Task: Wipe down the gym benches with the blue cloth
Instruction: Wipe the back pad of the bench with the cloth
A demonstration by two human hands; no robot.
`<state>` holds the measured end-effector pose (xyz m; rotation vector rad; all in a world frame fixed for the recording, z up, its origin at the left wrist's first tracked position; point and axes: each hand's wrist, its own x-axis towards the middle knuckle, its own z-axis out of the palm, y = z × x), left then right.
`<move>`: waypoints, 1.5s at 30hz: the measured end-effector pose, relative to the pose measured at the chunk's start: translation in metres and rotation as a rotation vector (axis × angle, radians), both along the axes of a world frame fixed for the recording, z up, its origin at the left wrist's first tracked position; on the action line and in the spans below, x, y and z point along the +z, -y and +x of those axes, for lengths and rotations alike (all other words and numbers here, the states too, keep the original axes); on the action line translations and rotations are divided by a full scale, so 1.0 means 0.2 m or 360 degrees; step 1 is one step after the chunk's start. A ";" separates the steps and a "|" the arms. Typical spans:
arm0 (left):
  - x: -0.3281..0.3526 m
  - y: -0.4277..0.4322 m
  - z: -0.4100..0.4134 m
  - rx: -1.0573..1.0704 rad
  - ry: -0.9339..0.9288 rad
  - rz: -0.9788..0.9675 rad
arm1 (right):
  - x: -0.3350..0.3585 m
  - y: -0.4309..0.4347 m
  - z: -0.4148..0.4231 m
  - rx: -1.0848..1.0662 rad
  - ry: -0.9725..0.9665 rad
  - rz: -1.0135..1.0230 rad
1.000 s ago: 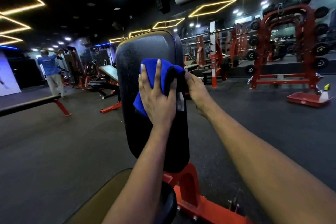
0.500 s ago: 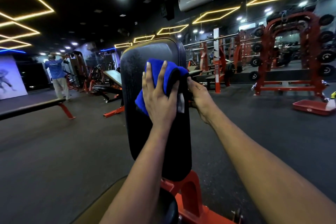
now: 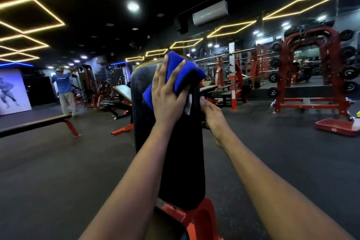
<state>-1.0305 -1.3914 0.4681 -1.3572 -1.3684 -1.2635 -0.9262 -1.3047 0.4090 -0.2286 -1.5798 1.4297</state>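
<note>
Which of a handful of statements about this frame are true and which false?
1. The left hand presses the cloth flat against the backrest with straight fingers. True.
2. The cloth sits near the bottom of the backrest. False: it is near the top.
3. The right hand hangs free at the side. False: it holds the backrest's right edge, beside the cloth.
4. The backrest stands nearly upright. True.
5. Another person in a blue shirt stands far off to the left. True.
</note>
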 end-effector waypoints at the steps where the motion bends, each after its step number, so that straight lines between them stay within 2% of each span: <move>1: 0.06 -0.01 -0.02 -0.0014 -0.0011 0.0012 | 0.00 0.01 0.00 0.0008 -0.0009 -0.0030; 5: 0.03 -0.02 0.03 0.0012 0.0102 0.0080 | 0.01 0.04 0.00 -0.0101 -0.0031 -0.0080; 8: -0.09 0.00 0.04 0.0025 -0.0187 -0.0001 | 0.03 0.07 -0.02 -0.0221 -0.0173 -0.0125; 10: -0.05 0.01 -0.03 -0.0063 -0.0361 -0.0074 | 0.04 0.09 -0.04 -0.0294 -0.0269 -0.0161; 13: 0.06 0.01 -0.11 -0.0173 -0.0450 -0.0074 | 0.07 0.10 -0.10 -0.0353 -0.0327 -0.0195; 15: 0.08 -0.01 -0.15 -0.0224 -0.0235 0.0027 | 0.09 0.12 -0.12 -0.0410 -0.0311 -0.0170; 18: 0.19 -0.04 -0.21 -0.0157 0.0570 0.0235 | 0.09 0.16 -0.13 -0.0574 -0.0338 -0.0137; 19: 0.20 -0.04 -0.20 -0.0055 0.0691 0.0236 | 0.09 0.17 -0.13 -0.0619 -0.0350 -0.0103; 20: 0.20 -0.04 -0.18 0.0022 0.0656 0.0233 | 0.09 0.18 -0.14 -0.0671 -0.0367 -0.0071; 24: 0.08 -0.01 -0.08 -0.0003 -0.0158 0.0078 | 0.09 0.20 -0.16 -0.0748 -0.0416 -0.0078; 26: 0.09 -0.01 -0.12 -0.0099 -0.0360 -0.0034 | 0.09 0.20 -0.16 -0.0745 -0.0390 -0.0104; 29: 0.18 -0.02 -0.25 -0.0145 -0.0333 -0.0012 | 0.09 0.21 -0.14 -0.0753 -0.0343 -0.0069; 33: 0.23 -0.06 -0.13 0.0092 0.0474 0.0207 | 0.08 0.21 -0.15 -0.0832 -0.0373 -0.0042; 34: 0.20 -0.07 -0.06 0.0149 0.0478 0.0215 | 0.08 0.21 -0.16 -0.0869 -0.0370 -0.0044; 38: 0.10 0.00 -0.09 -0.0101 -0.0263 0.0009 | 0.10 0.23 -0.16 -0.0833 -0.0384 -0.0154; 40: 0.12 0.02 -0.21 -0.0185 -0.0396 -0.0081 | 0.15 0.24 -0.15 -0.0871 -0.0315 -0.0173; 42: 0.15 0.00 -0.29 -0.0185 -0.0227 -0.0022 | 0.22 0.23 -0.14 -0.0896 -0.0271 -0.0123; 45: 0.21 -0.03 -0.35 -0.0071 0.0384 0.0177 | 0.33 0.25 -0.15 -0.0893 -0.0234 -0.0023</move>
